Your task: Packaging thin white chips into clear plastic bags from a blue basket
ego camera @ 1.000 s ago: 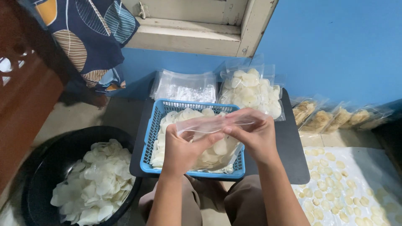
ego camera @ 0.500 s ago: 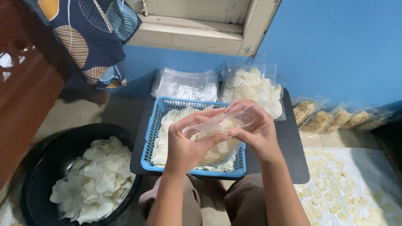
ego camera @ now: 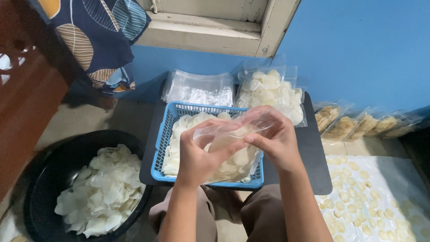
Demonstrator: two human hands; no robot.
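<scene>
- Clear plastic bag (ego camera: 233,150) of white chips hangs over the blue basket (ego camera: 162,134), long axis roughly vertical, mouth up, tilted right.
- Left hand (ego camera: 199,154) fingers pinch its top edge.
- Right hand (ego camera: 275,143) fingers clamp the rim too.

Hidden and cropped parts, head view.
Near half of blue basket (ego camera: 163,134) and its chips masked by left hand (ego camera: 197,157), right hand (ego camera: 275,143) and clear bag (ego camera: 233,148); bag mouth blurred, open or closed not readable. Black basin (ego camera: 53,170) cropped at bottom edge. White sheet (ego camera: 394,175) of small chips cropped at right and bottom. Far packets (ego camera: 358,125) too blurred to identify contents.
</scene>
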